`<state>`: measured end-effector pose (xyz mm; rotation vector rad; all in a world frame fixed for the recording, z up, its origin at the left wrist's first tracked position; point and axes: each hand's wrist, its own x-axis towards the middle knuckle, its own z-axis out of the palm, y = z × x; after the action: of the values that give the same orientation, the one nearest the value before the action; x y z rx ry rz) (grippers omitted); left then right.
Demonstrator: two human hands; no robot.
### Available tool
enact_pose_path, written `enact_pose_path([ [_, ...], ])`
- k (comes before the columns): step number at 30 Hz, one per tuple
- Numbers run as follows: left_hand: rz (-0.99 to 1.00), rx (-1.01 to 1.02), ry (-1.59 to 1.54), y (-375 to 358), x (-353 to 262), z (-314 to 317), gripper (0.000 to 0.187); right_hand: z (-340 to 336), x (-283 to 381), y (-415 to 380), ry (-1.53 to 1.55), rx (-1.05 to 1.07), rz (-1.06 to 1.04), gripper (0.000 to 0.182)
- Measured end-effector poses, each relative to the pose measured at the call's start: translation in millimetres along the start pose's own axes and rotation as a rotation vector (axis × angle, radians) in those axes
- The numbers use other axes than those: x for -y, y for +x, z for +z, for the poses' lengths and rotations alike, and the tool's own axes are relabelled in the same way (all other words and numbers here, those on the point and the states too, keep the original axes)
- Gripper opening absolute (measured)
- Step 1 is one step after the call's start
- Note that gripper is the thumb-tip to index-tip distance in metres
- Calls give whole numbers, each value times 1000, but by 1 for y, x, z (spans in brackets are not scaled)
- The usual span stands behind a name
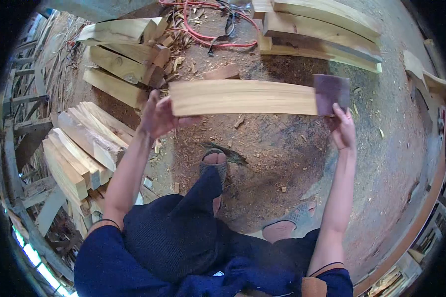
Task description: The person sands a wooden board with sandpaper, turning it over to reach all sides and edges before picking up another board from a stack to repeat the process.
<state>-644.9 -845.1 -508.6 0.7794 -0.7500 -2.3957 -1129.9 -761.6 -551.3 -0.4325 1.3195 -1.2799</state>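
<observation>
A long, slightly curved light wood board [243, 98] is held level in front of me, above the floor. My left hand [161, 116] is at its left end, thumb raised and fingers spread, with some fingers under the lower edge. At the right end, my right hand [343, 126] pinches a dark brown square sheet [332, 94], thumb on its face and the other fingers behind. This sheet overlaps the board's right end. Whether the right fingers also touch the board is hidden.
Curved wood blocks are stacked at the upper left [116, 62], left [79, 148] and upper right [327, 29]. A red hose [191, 24] lies at the top. Wood chips cover the floor [272, 168] around my sandalled feet.
</observation>
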Motion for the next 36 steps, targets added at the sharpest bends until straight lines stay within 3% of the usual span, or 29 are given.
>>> enact_pose_path([
  [1, -54, -227, -99, 15, -2, 3, 68, -8, 9, 5, -16, -37, -7, 31],
  [2, -60, -221, -93, 38, -9, 17, 68, -15, 18, 12, -32, -77, -16, 32],
  [4, -262, -59, 736, 79, -21, 53, 72, -32, 29, 30, -78, -106, -19, 32],
  [5, -268, -53, 741, 90, -17, 55, 72, -39, 33, 41, -124, -128, -25, 33],
  [7, -274, -124, 540, 109, -9, 55, 60, -52, 42, 60, -219, -171, -153, 35],
  [9, -269, -112, 495, 117, -6, 60, 60, -49, 53, 58, -362, -321, -367, 39],
  [10, -253, -104, 454, 121, -7, 62, 60, -37, 58, 54, -359, -324, -366, 39],
  [12, -267, -80, 348, 119, -6, 71, 60, -20, 59, 41, -1024, -388, -514, 39],
  [13, -235, -151, 320, 117, -3, 74, 60, -27, 39, 51, -1238, -367, -758, 39],
  [16, -186, -243, 206, 116, 3, 70, 58, -23, 0, 60, -1533, -95, -650, 45],
  [17, -188, -343, 82, 117, 8, 70, 56, -10, -5, 53, -1603, -191, -745, 45],
  [19, -192, -460, -141, 117, 12, 76, 50, 7, 0, 54, -1524, -270, -670, 45],
  [20, -194, -466, -141, 116, 11, 77, 50, 11, 2, 57, -1456, -368, -602, 46],
  [22, -187, -512, -197, 118, 11, 80, 49, 6, -3, 69, -1425, -368, -606, 46],
  [24, -169, -485, -233, 118, 10, 86, 48, 3, -23, 79, -1448, -536, -719, 45],
  [26, -150, -455, -270, 119, 9, 88, 47, 30, -43, 71, -1315, -537, -811, 48],
  [27, -150, -455, -286, 119, 9, 88, 52, 63, -39, 49, -1249, -364, -829, 48],
  [31, -163, -353, -399, 118, 10, 86, 70, 170, -60, -24, -1202, -110, -962, 49],
  [32, -174, -340, -397, 118, 9, 87, 70, 174, -61, -28, -1211, -126, -958, 49],
  [34, -187, -478, -290, 113, 7, 90, 74, 177, -66, -34, -1251, 88, -1053, 50],
  [36, -175, -427, -363, 112, 8, 88, 73, 139, -46, -12, -1261, 41, -1109, 53],
])
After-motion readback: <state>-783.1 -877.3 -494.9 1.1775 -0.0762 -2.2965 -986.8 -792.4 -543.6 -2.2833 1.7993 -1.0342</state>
